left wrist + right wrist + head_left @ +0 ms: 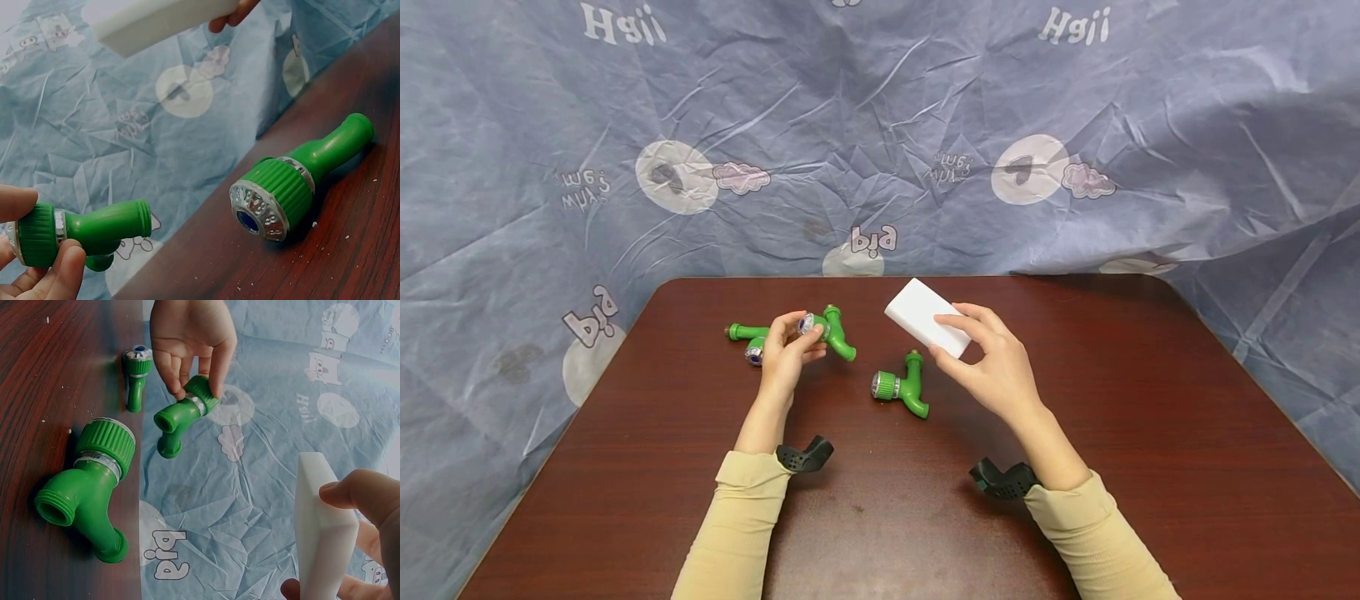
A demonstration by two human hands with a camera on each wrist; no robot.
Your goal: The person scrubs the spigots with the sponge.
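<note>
Green tap (837, 333), white block (921, 312) in hands (784, 357) (1000, 367)

Green taps (912, 387): bodies of smooth plastic appearance, semi-gloss. Tap knobs (107, 443): plastic in look, ribbed. Collars (99, 461) and end caps (271, 216): bright, reflective, chrome-like. White block (921, 315): smooth, matt faces; material not determinable. Worktop (1150, 433): wood-grain finish, glossy, with pale specks. Backdrop (850, 108): thin sheeting, heavily creased, faint sheen. Sleeves (736, 517): matt, ribbed cloth. Wrist mounts (807, 457): matt, apparently plastic, perforated.
</note>
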